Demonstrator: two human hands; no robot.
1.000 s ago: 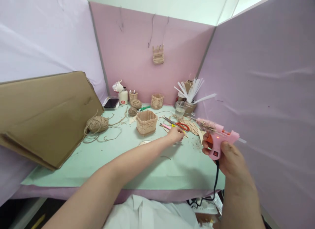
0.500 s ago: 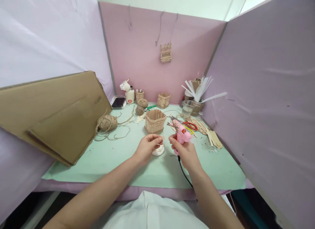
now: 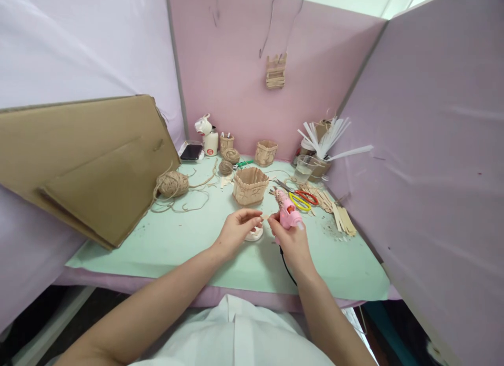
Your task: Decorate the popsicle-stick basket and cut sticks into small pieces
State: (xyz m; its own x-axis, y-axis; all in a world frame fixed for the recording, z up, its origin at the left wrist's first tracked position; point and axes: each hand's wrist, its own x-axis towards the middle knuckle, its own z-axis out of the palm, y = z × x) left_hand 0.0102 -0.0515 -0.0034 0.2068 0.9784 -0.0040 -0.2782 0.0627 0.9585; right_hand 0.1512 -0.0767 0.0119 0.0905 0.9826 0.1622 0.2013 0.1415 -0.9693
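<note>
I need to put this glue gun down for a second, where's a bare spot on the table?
Front left: bare mat between the cardboard and your left hand. Front right: bare between your right hand, holding the glue gun, and the wall, nearer than the sticks. Crowded behind: twine, basket, scissors.

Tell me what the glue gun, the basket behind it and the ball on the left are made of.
Glue gun: smooth pink plastic, slight sheen. Basket: pale flat wooden sticks, matte, seemingly. Ball: rough brown jute-like twine, loose strands trailing.
</note>
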